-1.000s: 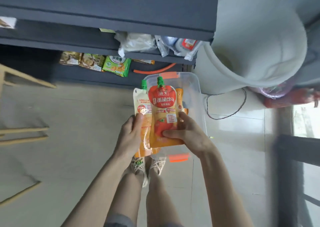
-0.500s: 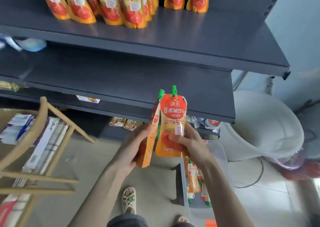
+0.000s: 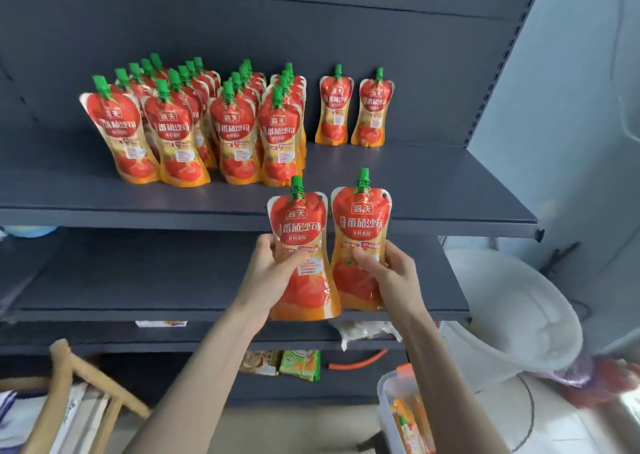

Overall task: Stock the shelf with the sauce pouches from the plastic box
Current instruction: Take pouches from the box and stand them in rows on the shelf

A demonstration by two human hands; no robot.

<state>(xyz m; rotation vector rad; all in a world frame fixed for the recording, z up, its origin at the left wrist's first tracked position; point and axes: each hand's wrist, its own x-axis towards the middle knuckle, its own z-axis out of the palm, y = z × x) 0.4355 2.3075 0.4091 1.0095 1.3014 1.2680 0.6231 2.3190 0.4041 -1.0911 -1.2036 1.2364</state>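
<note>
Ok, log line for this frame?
left hand: holds left pouch | right hand: holds right pouch | shelf: partly stocked | plastic box: holds pouches

Rows of green-capped sauce pouches stand upright, packed tight, on the left half of a dark grey shelf. A pair of pouches stands side by side just right of them, nearer the back panel. Below, a plastic box sits on the floor.

I have one wide-angle view, worn on the head. It faces forward at the dark shelf from close in, the floor showing along the bottom edge.
</note>
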